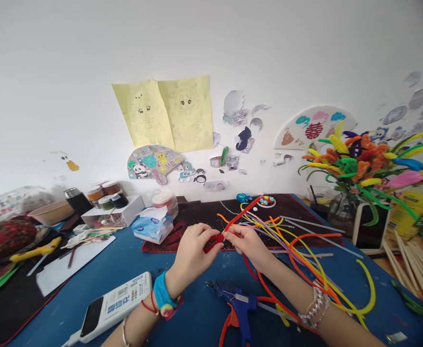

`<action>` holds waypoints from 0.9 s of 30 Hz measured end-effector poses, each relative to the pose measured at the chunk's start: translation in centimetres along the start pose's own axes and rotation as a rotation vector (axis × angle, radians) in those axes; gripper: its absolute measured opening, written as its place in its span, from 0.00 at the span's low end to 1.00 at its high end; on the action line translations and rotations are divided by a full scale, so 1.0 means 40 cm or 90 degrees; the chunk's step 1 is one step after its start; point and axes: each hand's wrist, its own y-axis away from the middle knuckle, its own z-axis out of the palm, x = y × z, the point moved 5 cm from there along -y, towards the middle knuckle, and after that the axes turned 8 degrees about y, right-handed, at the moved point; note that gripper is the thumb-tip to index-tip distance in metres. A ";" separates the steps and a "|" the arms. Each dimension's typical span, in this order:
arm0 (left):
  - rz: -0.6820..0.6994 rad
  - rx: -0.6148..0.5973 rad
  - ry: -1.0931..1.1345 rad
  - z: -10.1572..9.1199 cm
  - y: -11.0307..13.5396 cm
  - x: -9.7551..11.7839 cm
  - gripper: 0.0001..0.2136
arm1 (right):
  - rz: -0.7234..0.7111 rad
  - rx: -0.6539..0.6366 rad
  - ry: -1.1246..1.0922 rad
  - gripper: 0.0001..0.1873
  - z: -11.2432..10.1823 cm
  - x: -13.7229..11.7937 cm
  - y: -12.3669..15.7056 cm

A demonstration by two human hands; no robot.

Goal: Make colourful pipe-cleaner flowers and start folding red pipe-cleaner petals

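Both hands meet above the middle of the table around a red pipe cleaner point(245, 210). My left hand point(198, 248) has its fingers wrapped round a bent red part of it. At the same spot my right hand point(245, 243) pinches the red stem, whose long straight end points up and to the right. Another red length hangs down below the right hand. Just beneath the hands lies a blue hot glue gun point(238, 301) with an orange trigger. Loose orange, yellow and purple pipe cleaners point(321, 274) spread beside and under my right forearm. The exact join between the fingertips is hidden.
A white power bank point(115, 306) with a cable lies front left, and a blue tissue pack point(152, 225) behind it. A dish of pom-poms point(266, 201) stands at the back. A vase of pipe-cleaner flowers point(345, 202), a phone point(371, 226) and wooden sticks point(410, 265) are at right.
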 end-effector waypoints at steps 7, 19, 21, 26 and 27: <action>0.343 0.081 -0.370 0.011 0.039 0.058 0.09 | 0.140 -0.049 -0.199 0.16 0.039 0.002 0.033; -0.115 -0.021 0.184 0.001 0.001 -0.008 0.12 | 0.041 0.033 0.009 0.12 0.026 -0.051 0.039; -0.256 -0.085 0.431 0.022 0.005 -0.029 0.13 | 0.014 0.012 0.029 0.11 0.023 -0.070 0.041; -0.407 -0.255 0.900 0.081 0.029 -0.018 0.13 | -0.121 -0.092 0.081 0.10 0.019 -0.112 0.052; -0.406 -0.276 0.920 0.085 0.030 -0.013 0.14 | -0.142 -0.094 0.108 0.10 0.016 -0.116 0.053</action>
